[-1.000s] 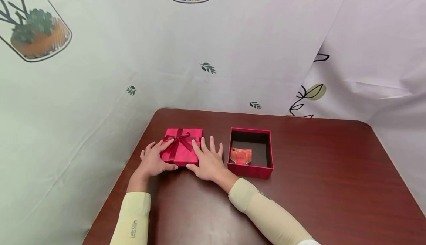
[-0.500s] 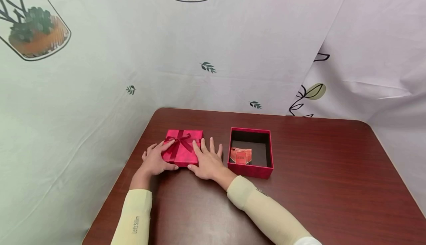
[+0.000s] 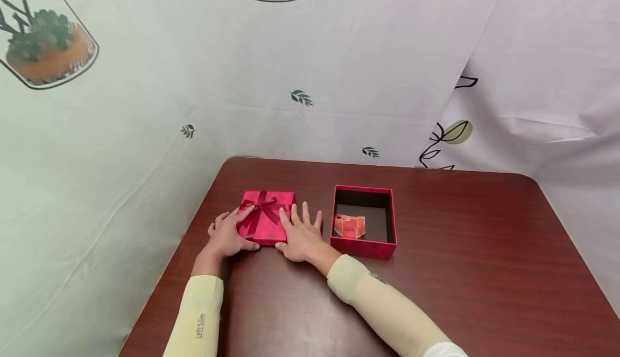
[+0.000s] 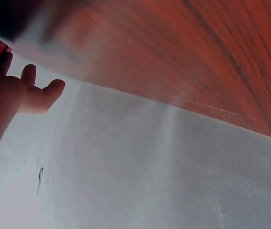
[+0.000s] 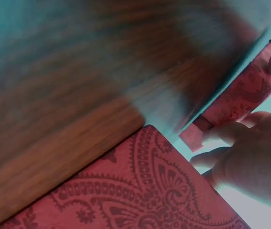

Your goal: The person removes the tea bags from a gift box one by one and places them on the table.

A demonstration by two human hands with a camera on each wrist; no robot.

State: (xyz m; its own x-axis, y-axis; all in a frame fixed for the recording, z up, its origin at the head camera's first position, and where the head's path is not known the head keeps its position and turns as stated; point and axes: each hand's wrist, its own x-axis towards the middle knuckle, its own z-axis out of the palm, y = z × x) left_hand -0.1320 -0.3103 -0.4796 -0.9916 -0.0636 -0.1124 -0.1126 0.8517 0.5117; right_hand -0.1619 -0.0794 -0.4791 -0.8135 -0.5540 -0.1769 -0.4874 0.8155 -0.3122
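The square crimson-pink gift-box lid [image 3: 272,226], topped with a dark red ribbon bow [image 3: 263,204], lies flat at the left of the brown wood-grained desk [image 3: 465,249], and the step in hand appears to be its steadying or positioning. The left hand [image 3: 229,234] is held around the near left corner in a relaxed, spread shape, with the forefinger laid over the top by the bow and the thumb along the near edge; the right hand [image 3: 304,238] is spread wide, its forefinger placed on the right edge and its thumb beside the near right corner. Whether the lid is pressed firmly or only touched cannot be told. Pressure would best be kept light, equal and close to the stiff edges, so that the top is not dented and the loops are not flattened. If the lid is to be shifted, it should be guided by both sides together so that twisting is avoided. Care is also called for on the right, where the open, square, red-walled box with a dark interior [image 3: 364,249], containing an orange-red paper piece [image 3: 350,228], stands near the outspread fingers and could easily be nudged.
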